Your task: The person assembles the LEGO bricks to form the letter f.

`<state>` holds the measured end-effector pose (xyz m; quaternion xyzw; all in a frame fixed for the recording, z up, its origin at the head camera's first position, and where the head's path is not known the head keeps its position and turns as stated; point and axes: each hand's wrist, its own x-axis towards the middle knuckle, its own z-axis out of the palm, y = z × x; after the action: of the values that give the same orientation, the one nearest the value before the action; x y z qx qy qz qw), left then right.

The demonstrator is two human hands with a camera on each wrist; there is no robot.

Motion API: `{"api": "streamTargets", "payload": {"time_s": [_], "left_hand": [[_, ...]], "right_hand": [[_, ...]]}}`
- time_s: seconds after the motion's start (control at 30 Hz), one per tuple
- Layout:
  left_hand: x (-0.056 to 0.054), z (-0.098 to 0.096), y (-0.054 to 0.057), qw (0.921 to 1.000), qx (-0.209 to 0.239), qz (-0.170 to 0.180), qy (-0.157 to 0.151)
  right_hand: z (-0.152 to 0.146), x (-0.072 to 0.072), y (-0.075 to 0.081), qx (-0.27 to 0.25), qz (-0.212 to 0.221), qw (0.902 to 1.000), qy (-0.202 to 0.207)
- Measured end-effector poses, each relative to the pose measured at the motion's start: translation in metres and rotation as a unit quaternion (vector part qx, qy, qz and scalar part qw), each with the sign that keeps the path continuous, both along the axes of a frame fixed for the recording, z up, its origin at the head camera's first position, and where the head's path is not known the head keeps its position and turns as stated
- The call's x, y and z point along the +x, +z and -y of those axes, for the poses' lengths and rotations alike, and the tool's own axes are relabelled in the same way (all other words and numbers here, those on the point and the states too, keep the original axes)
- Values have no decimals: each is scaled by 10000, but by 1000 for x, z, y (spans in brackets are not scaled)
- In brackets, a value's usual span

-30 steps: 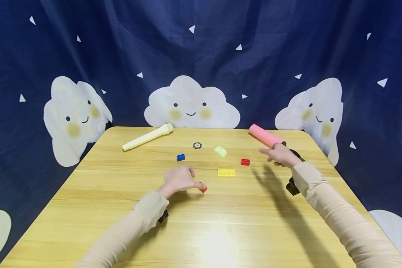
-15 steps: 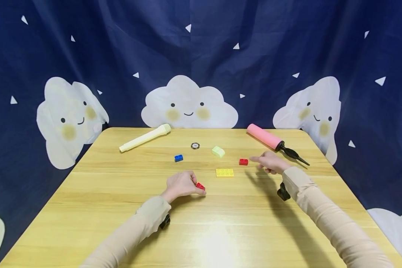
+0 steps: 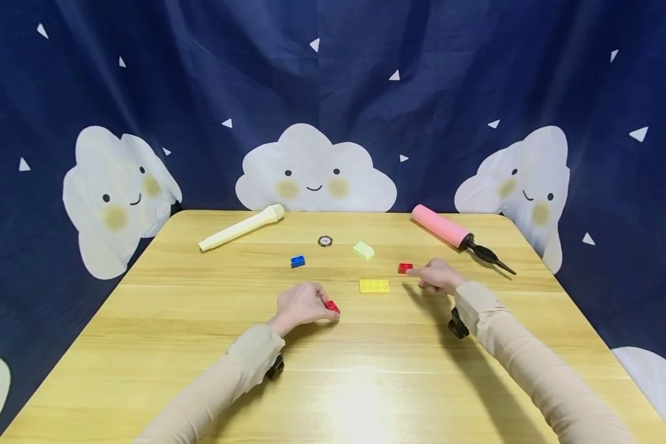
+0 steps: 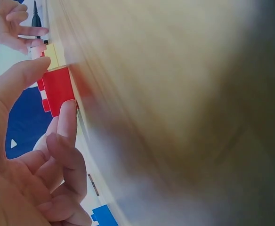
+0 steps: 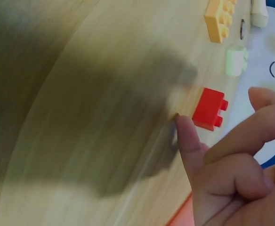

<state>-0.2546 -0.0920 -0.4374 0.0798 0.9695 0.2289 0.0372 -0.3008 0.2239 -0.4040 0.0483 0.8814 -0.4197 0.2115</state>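
Note:
Between thumb and index finger, my left hand point(image 3: 302, 303) pinches a red toy building brick point(image 4: 60, 92) low over the wooden table. The left wrist view shows the brick's smooth side, with its studs facing left. Another red brick point(image 3: 404, 267) sits farther back on the right, studs up. My right hand point(image 3: 438, 276) reaches to it with one finger stretched out at its near right corner; whether the fingertip touches it I cannot tell. A wide yellow brick point(image 3: 374, 286) lies between the two hands.
A blue brick point(image 3: 298, 261), a pale green block point(image 3: 363, 250) and a round black-and-white chip point(image 3: 325, 241) lie farther back. At the far edge are a cream microphone-shaped stick point(image 3: 243, 228) and a pink hand pump point(image 3: 441, 227) with a black nozzle. A dark blue curtain point(image 3: 355, 68) hangs behind.
My right hand has moved left and nearer, from beside the pink pump to the right red brick. My left fingers have closed around the other red brick and turned it slightly.

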Motion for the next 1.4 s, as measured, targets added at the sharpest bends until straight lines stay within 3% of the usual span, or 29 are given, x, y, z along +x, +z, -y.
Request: {"api": "streamTargets", "payload": {"time_s": [0.23,0.57,0.73,1.07,1.4], "left_hand": [[2,-2,0,10000,-14,12,-66],[3,-4,-2,9997,51,64,-213],[3,-4,-2,9996,39,88,-249],[4,-2,-2,9999,-21,19,-110],[2,2,0,9999,-77,-60,-90]], "right_hand": [[11,-5,-11,-36,-274,9989,-385],[25,-6,-14,1362,-652,9866,-624],[30,-8,-14,1705,-811,9796,-688],[33,-14,-17,1965,-1016,9720,-789],[35,-16,-17,1942,-996,9728,-770]]}}
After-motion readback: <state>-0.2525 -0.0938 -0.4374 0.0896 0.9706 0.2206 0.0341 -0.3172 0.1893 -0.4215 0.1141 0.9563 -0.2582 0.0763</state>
